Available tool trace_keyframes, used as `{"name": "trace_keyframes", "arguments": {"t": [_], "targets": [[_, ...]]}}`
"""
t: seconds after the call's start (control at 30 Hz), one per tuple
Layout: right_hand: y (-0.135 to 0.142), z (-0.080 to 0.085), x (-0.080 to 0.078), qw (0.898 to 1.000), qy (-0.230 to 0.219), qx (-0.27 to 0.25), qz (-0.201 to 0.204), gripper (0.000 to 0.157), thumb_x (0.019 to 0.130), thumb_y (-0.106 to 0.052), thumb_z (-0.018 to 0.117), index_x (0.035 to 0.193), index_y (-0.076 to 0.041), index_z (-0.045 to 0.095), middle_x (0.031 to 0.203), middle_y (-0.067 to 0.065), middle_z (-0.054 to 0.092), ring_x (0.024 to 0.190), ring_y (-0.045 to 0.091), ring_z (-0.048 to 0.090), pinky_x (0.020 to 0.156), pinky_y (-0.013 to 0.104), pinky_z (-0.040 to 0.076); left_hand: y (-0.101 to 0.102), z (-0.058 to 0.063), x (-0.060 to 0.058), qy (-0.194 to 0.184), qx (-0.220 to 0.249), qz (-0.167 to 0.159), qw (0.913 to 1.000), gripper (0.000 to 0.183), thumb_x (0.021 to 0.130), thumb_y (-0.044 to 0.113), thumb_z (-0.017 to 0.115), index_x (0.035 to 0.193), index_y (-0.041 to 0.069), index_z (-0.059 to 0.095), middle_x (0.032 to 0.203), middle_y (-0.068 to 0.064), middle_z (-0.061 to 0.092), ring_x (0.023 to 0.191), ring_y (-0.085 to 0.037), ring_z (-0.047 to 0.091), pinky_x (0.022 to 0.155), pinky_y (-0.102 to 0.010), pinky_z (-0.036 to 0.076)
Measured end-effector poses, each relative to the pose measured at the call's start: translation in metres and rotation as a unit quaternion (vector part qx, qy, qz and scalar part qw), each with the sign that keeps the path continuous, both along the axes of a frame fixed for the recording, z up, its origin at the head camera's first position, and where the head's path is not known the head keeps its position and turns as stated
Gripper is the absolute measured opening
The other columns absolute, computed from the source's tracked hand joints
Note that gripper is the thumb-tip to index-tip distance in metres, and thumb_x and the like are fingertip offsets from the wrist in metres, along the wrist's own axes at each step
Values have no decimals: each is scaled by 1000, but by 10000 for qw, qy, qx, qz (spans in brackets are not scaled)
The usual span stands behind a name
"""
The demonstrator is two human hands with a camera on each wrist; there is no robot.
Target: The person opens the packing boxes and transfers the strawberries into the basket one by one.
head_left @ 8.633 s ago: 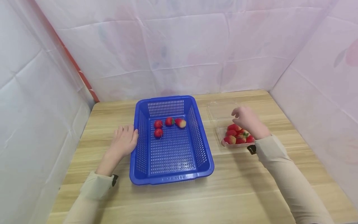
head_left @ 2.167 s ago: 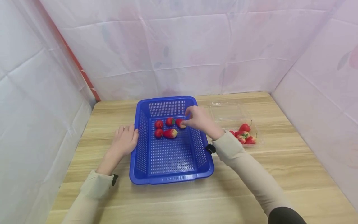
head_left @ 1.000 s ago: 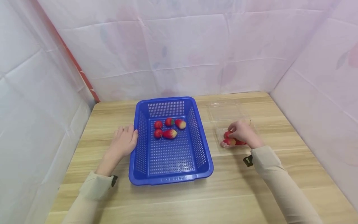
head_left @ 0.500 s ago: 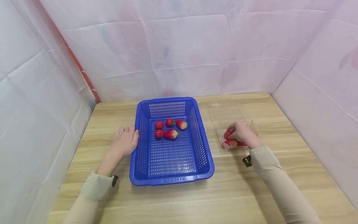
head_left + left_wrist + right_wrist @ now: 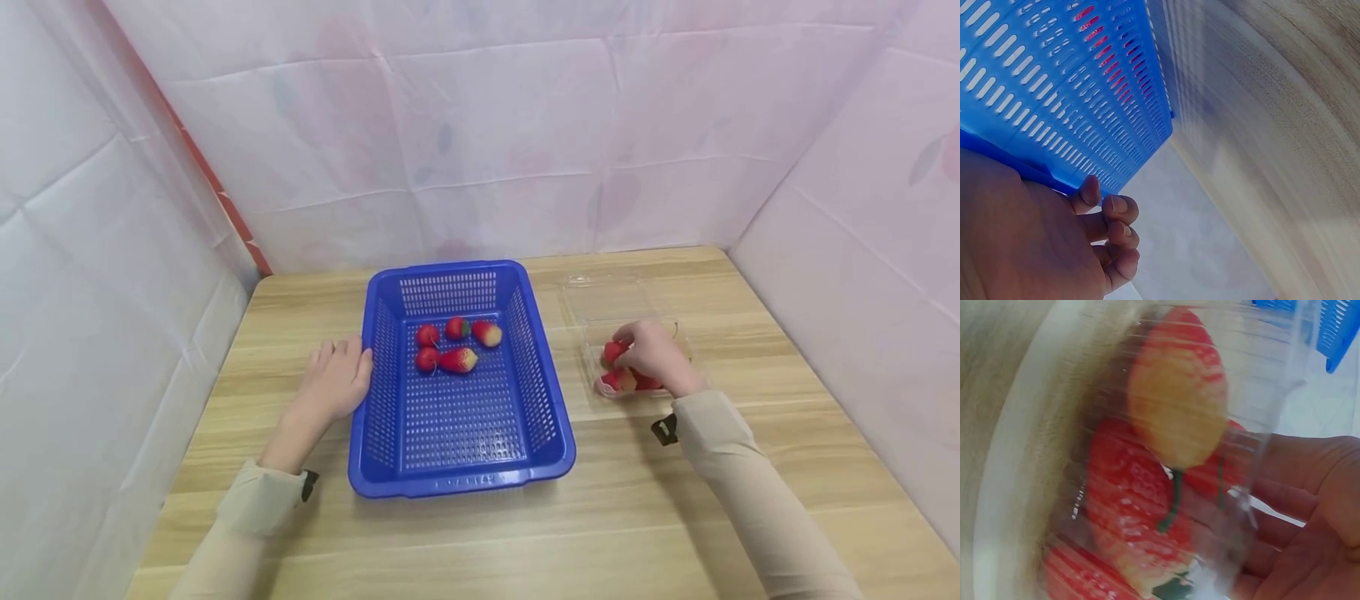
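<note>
Since the frame taken about two seconds ago, the right hand (image 5: 652,354) has moved from above the blue plastic basket (image 5: 461,482) to the clear plastic box (image 5: 637,395). Head view: its fingers are nearly together, pinching a round red fruit (image 5: 615,353) above the strawberries (image 5: 618,382) in the box. Behind the box, its transparent lid (image 5: 607,300) lies folded back on the wooden desk (image 5: 600,533). Inside the basket, toward the far end, sit two cherries (image 5: 427,359), two pale-tipped strawberries (image 5: 457,360) and a red fruit with a green leaf (image 5: 457,327). The left hand (image 5: 333,379) touches the basket's left rim.

Left wrist view: the left fingers are bent, with a fingertip against the rim; whether they grip it I cannot tell. Red shows through the slots of the basket wall.

Right wrist view: three strawberries lie close together behind the box's ribbed wall, one with a green stem beside it. Right fingers reach in behind them, partly hidden, near another bit of red. A corner of the basket shows at the upper right.
</note>
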State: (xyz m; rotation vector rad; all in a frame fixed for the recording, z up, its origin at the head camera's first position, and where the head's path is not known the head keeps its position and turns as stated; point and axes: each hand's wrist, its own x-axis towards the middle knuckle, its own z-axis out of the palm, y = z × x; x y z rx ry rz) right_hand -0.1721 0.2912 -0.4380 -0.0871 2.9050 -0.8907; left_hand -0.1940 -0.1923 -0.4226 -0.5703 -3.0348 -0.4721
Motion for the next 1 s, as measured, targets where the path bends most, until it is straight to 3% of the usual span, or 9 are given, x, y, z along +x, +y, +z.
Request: {"name": "trace_keyframes", "arguments": {"t": [0.2,0.33,0.5,0.73,1.0], "targets": [[-2,11,5,9999,26,69,-71,32,78,0,73,108,11,68,102,26,68,90,36,62,82,53,50,0,-1,1,6,42,6,10000,32,107,30,25,103,6,46,87,-11,52,80,-30,38,73,-40,29],[-7,25,9,9998,-151,-13,-138,34,81,-1,69,113,11,66,107,27,67,89,34,62,80,51,51,0,0,1,2,103,8,9999,31,107,29,26,103,6,46,86,-10,52,79,-30,37,73,-40,28],[-20,44,11,9999,0,-95,-36,34,83,0,67,115,12,65,108,27,67,89,33,63,84,52,50,0,-1,1,7,100,27,9999,31,107,29,27,103,5,47,86,-10,52,80,-30,38,73,-40,29],[-43,69,12,9998,-12,-174,-51,32,84,-6,70,114,4,68,107,21,68,69,24,63,57,37,51,1,-1,2,-40,106,23,9999,31,107,29,27,104,5,47,86,-10,52,81,-30,38,73,-41,29],[-76,87,6,9994,275,-131,162,32,85,-9,72,115,2,69,108,18,70,91,32,69,82,49,51,2,0,1,-1,120,35,9999,31,107,29,27,104,6,47,88,-11,54,81,-31,39,75,-42,30]]}}
